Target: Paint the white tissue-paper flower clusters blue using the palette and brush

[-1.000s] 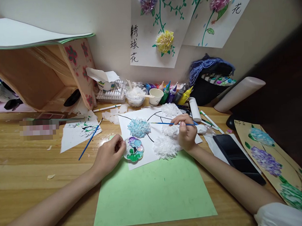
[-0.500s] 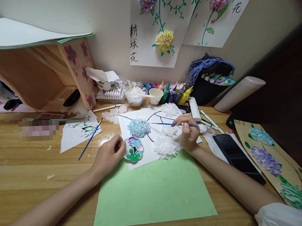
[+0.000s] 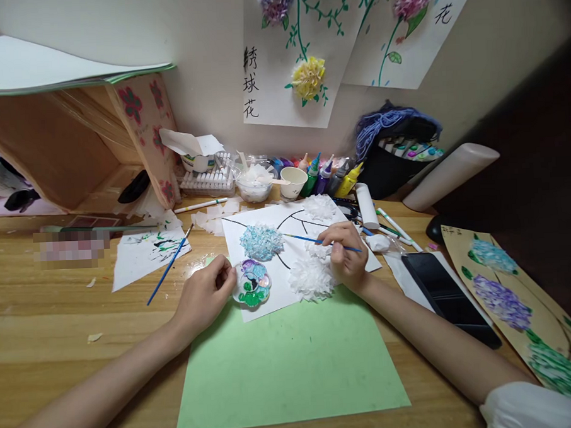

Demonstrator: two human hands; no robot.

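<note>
Pinched in my right hand (image 3: pixel 348 254) is a thin blue paintbrush (image 3: pixel 308 238), its tip at the right edge of a blue-and-white paper flower (image 3: pixel 261 242). That flower sits on a white sheet (image 3: pixel 271 309) with black painted stems. Several white paper flowers (image 3: pixel 312 279) lie on the same sheet, one partly hidden behind my right hand. My left hand (image 3: pixel 211 285) is closed at the rim of a flower-shaped paint palette (image 3: pixel 252 283), which holds green, purple, blue and black paint. Under the sheet's near edge lies a light green sheet (image 3: pixel 292 371).
A second paintbrush (image 3: pixel 170 264) rests beside a paint-smeared paper (image 3: pixel 145 261) on the left. Behind stand a bowl of white paper pieces (image 3: pixel 254 184), a paper cup (image 3: pixel 293 183) and several paint bottles (image 3: pixel 322 178). A dark phone-like slab (image 3: pixel 447 295) lies at right.
My right hand has shifted slightly, and the brush now slants more, its handle end lower. The left hand and the palette stay put. The view has moved a little.
</note>
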